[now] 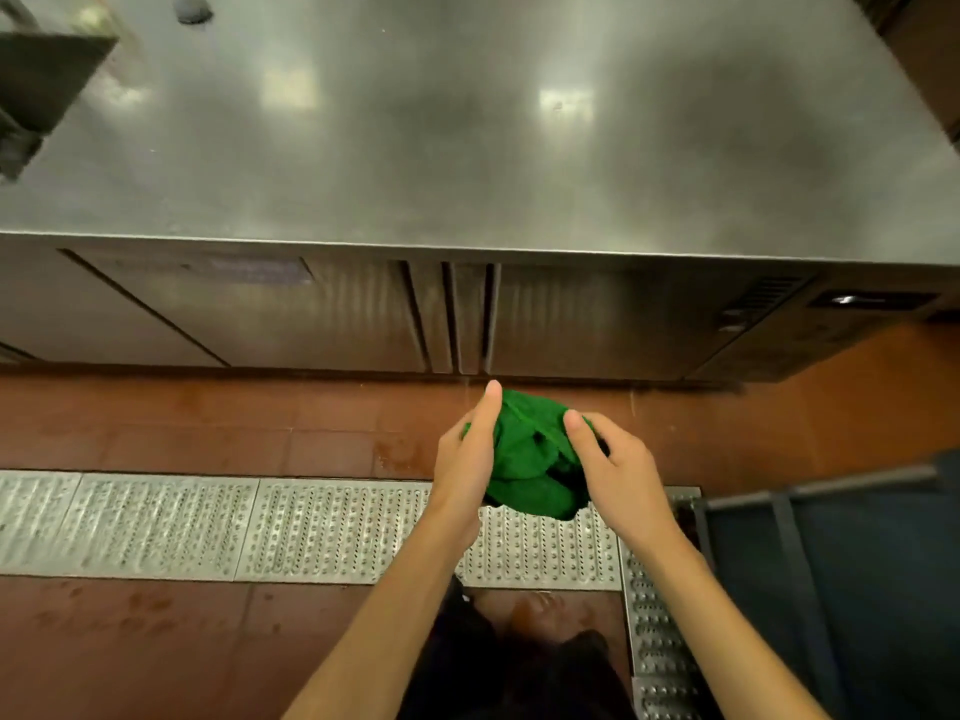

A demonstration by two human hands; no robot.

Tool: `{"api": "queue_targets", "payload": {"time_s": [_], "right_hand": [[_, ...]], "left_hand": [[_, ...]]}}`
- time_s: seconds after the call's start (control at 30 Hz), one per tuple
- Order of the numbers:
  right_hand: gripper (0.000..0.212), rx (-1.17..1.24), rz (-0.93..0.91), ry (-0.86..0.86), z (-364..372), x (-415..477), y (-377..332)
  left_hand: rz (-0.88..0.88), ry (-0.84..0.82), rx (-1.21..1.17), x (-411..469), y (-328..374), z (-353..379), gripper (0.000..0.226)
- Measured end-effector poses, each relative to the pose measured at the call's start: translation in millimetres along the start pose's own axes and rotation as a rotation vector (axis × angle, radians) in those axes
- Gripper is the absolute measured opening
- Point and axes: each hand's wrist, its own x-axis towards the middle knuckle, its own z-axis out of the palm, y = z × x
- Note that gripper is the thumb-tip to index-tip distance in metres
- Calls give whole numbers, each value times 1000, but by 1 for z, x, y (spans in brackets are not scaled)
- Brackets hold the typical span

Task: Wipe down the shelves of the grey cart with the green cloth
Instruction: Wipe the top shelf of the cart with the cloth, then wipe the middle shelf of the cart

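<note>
Head view, looking straight down, and I see both hands out in front at about waist height. The cloth (530,459) is green, bunched into a loose wad and held in the air between the two hands, over the red floor (182,423) and just above the metal drain grate (208,527). My left hand (465,459) is on the cloth's left side with the thumb lying straight up along it. Its fingers are hidden behind the fabric, so I read it as gripping the cloth but can't see the fingers. My right hand (621,472) has the cloth's right side, thumb pressed onto the top of the wad and fingers curled round behind. The cloth is not touching any surface. The cart (810,492), dark grey, is at the lower right; I only get a corner of it with a rail, near the right forearm and apart from the cloth. Ahead is a steel counter (467,122) with light glare on it, and cabinet doors (311,314) below its front edge. There is a blurred dark box (41,80) at the counter's far left and a small round dark thing (193,10) near the top edge; I can't tell what either is. Dark trousers (571,678) show at the bottom.
</note>
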Motion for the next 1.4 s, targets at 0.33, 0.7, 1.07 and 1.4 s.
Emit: {"api": "queue_targets", "payload": {"time_s": [0.33, 0.7, 1.07, 1.4], "right_hand": [[74, 720, 379, -15, -86, -81, 109], [50, 1065, 521, 424, -151, -138, 204], [33, 754, 602, 650, -169, -123, 265], [56, 731, 567, 675, -143, -72, 360]], "left_hand": [[-137, -204, 12, 9, -78, 85, 27], [-393, -463, 278, -18, -172, 229, 54], [-346, -325, 165, 32, -247, 268, 67], [-280, -390, 64, 146, -305, 270, 34]]}}
